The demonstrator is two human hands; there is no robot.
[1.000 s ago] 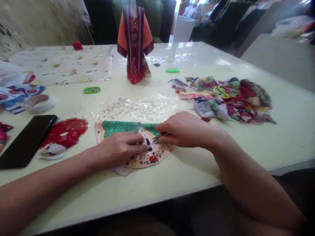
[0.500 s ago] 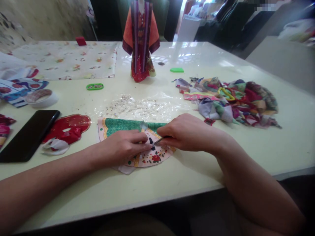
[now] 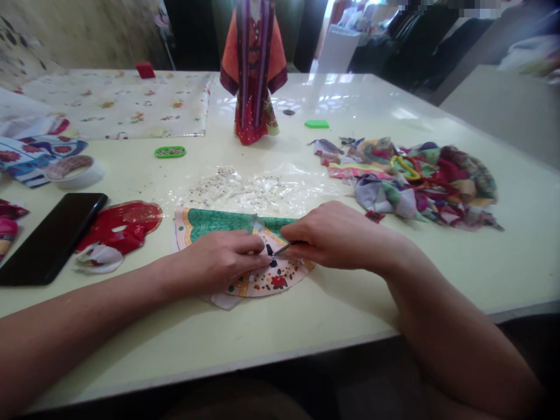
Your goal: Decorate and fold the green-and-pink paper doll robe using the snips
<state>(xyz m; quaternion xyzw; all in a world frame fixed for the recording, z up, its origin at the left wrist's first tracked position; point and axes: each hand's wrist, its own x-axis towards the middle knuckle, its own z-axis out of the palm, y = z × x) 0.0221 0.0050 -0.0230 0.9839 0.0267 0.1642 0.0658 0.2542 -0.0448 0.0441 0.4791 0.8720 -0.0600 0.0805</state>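
Observation:
A half-round piece of printed fabric [image 3: 219, 220], green along its top and pink with flowers and gold bands below, lies near the table's front. My left hand [image 3: 223, 256] rests over its middle, fingers bent and together, holding the cloth down. In my right hand [image 3: 324, 233] is a thin pointed metal tool that looks like tweezers [image 3: 282, 249]; my fingers are closed round it. Its tip meets the fabric at a black printed mark, right by my left fingertips. Whether a small piece sits at the tip I cannot make out.
Clear plastic with scattered beads [image 3: 249, 186] lies behind the fabric. Around it are a green bead tray [image 3: 170, 152], a phone [image 3: 52, 239], red fabric [image 3: 126, 227], a tape roll [image 3: 76, 172], a heap of scraps [image 3: 420, 181] and a robed doll [image 3: 254, 76].
The view has shifted very slightly. Both hands, the tool and the fabric stay in nearly the same place.

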